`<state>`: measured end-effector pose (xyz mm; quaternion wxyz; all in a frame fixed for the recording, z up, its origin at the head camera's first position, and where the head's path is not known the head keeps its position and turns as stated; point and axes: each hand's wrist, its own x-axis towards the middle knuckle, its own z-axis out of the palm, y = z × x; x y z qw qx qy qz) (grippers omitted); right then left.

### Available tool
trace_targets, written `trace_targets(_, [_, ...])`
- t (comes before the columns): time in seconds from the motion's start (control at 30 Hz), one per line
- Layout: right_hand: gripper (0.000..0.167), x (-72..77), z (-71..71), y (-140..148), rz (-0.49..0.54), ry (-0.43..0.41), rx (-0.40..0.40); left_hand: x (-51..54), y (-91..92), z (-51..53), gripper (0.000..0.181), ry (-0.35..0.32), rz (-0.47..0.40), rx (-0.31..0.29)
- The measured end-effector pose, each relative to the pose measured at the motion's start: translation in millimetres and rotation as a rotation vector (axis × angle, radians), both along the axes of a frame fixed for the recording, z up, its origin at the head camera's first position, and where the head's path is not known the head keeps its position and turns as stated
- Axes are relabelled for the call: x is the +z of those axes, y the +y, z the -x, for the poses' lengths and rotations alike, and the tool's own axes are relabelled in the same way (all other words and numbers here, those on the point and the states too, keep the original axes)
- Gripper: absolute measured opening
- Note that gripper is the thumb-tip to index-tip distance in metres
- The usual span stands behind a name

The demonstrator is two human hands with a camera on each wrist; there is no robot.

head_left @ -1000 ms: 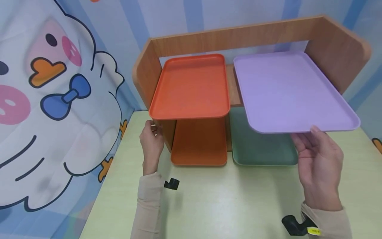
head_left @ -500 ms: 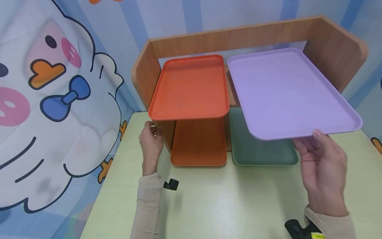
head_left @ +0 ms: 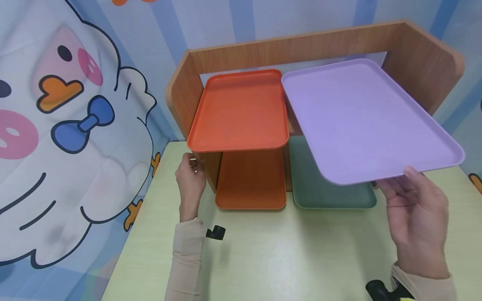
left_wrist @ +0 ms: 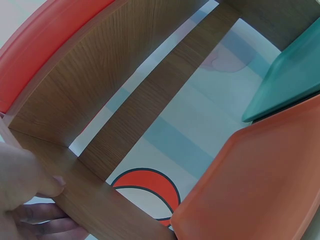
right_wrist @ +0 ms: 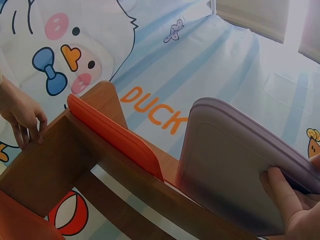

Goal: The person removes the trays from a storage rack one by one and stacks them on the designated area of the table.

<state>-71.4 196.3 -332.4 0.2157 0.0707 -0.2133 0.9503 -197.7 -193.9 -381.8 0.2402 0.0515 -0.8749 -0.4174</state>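
A two-tier wooden shelf (head_left: 297,44) stands on the table. My left hand (head_left: 191,179) grips the front edge of its left side panel; in the left wrist view the thumb lies on the panel's inner face. My right hand (head_left: 418,213) holds a purple tray (head_left: 373,121) by the front rim, thumb at the edge and fingers underneath. The tray is turned askew over the upper right side, its front jutting out past the shelf. Its far left corner is close to the red-orange tray (head_left: 239,110) on the upper tier; I cannot tell whether they touch.
On the lower tier lie an orange tray (head_left: 251,179) and a green tray (head_left: 331,184), partly hidden under the purple one. A cloth printed with a duck (head_left: 75,125) hangs behind and to the left. Pale green tabletop (head_left: 278,251) extends in front.
The purple tray has come forward toward me and turned, its front shifting right and its far left corner moving left. My right hand moved right and nearer with it. My left hand stays put.
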Motion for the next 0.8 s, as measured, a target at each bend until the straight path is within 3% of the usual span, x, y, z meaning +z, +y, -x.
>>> trace_targets(0.13, [0.031, -1.2, -3.1, 3.9, -0.064, 0.018, 0.022, 0.6, -0.1, 0.3, 0.017, -0.009, 0.000, 0.004])
trace_targets(0.37, [0.032, -3.1, -3.9, 8.7, -0.016, 0.049, 0.066, 1.9, 0.3, 0.2, 0.018, -0.024, -0.009, 0.004])
trace_targets(0.8, [0.036, -1.3, -7.2, 12.8, -0.108, 0.025, 0.045, 0.2, -0.6, 0.3, 0.017, -0.017, -0.010, 0.001])
